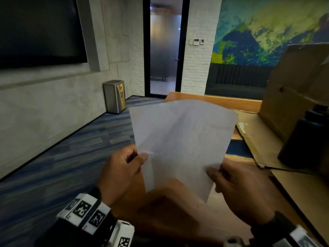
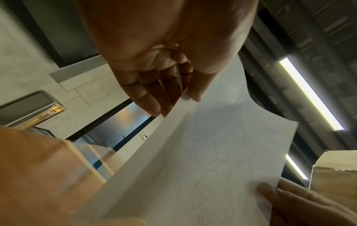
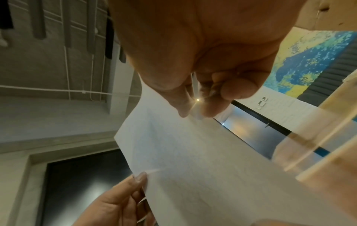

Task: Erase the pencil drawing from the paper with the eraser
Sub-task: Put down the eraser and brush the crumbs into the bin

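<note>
1. Two hands hold one sheet up in the air above the near end of a wooden table (image 1: 222,101), which runs away toward a glass door.
2. A big cardboard box (image 1: 293,90) stands on the table's right side, with a dark bottle (image 1: 306,138) just in front of it.
3. A steel bin (image 1: 114,96) stands on the blue carpet by the left wall.
4. The paper (image 1: 181,139) is tilted, its face toward the person; only very faint pencil lines show on it, too blurred to make out.
5. The left hand (image 1: 122,173) pinches the paper's left edge, thumb on the front.
6. The right hand (image 1: 242,189) pinches the paper's lower right edge, thumb on the front.
</note>
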Action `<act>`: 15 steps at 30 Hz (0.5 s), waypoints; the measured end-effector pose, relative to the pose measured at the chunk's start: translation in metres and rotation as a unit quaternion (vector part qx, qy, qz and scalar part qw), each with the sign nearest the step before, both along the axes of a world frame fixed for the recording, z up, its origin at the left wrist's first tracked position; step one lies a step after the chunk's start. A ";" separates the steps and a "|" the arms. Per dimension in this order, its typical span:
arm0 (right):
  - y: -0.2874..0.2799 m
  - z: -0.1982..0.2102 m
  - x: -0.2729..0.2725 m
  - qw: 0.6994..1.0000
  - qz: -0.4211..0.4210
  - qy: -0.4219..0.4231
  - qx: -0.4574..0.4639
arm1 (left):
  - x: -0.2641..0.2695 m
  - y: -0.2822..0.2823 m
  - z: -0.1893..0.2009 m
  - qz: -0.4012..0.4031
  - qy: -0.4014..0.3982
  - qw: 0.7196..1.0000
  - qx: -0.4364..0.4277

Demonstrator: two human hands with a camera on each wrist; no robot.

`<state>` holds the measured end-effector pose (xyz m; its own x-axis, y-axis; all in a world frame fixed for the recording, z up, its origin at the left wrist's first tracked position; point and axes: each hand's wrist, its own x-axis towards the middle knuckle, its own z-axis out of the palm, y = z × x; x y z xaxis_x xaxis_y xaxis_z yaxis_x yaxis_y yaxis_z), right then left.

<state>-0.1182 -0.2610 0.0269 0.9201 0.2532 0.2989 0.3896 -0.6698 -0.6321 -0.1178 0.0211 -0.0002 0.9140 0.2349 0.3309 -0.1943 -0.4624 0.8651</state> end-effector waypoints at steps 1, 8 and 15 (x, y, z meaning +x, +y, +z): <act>0.000 0.002 0.000 1.000 0.001 0.001 -0.013 | 0.002 0.001 -0.002 -0.006 0.002 1.000 0.014; 0.000 -0.018 0.032 0.999 0.006 0.038 0.019 | 0.030 0.007 -0.006 -0.004 0.108 0.990 0.095; 0.020 -0.026 0.104 0.902 -0.051 0.243 0.354 | 0.081 -0.010 0.004 -0.023 0.028 0.995 0.091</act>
<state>-0.0144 -0.2415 0.0013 0.9937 0.0638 -0.0918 -0.0888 -0.0487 -0.9949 -0.0372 0.0114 0.0042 0.9405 0.1322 0.3131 -0.1740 -0.6043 0.7775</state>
